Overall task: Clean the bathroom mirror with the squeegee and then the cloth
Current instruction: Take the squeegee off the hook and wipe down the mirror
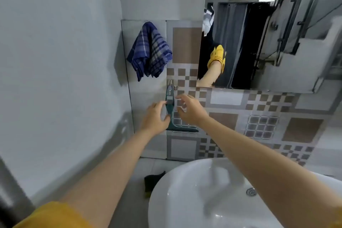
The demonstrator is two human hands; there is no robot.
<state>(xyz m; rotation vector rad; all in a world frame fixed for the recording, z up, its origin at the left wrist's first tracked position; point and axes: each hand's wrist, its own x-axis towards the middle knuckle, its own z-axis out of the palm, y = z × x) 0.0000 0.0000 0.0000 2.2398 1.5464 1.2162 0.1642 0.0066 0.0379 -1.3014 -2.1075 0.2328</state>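
- Plainly the first step: fetching the squeegee (171,109), which hangs on a wall hook at frame centre, left of and below the mirror (268,42)
- left hand (155,118) closing fingers round its handle, grasp not yet firm; right hand (190,109) spread, holding nothing, just beside it
- cloth (149,52) hangs upper left, untouched
- next, probably: lift it off the hook; carry to the glass

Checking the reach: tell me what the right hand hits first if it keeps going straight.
Probably the squeegee handle hanging on the wall; the right hand is open, fingers just short of it. Depth is unclear.
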